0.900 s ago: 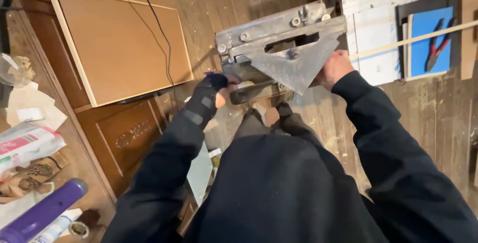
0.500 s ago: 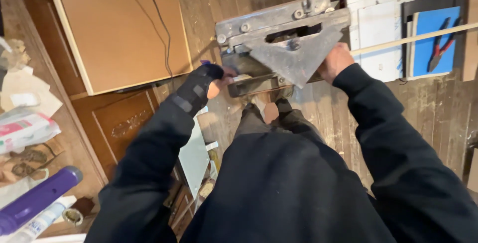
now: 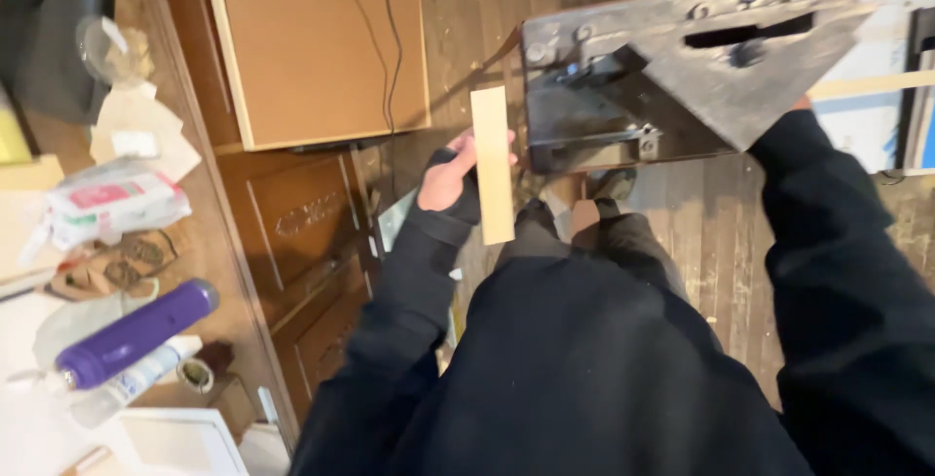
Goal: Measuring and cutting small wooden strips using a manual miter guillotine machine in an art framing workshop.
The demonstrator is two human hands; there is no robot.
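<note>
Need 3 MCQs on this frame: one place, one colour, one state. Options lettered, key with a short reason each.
1. Where is the purple bottle?
A. on the counter at the left
B. on the metal tool
C. in the right hand

2. What colour is the wood strip?
A. dark blue
B. pale yellowish
C. red

3. What is the state of the left hand?
A. empty and flat on the floor
B. hidden from view
C. gripping the wood strip

Key:
1 A, it lies on its side among the clutter at the left.
2 B, the strip is light bare wood.
3 C, the fingers wrap its edge, beside the grey metal tool.
</note>
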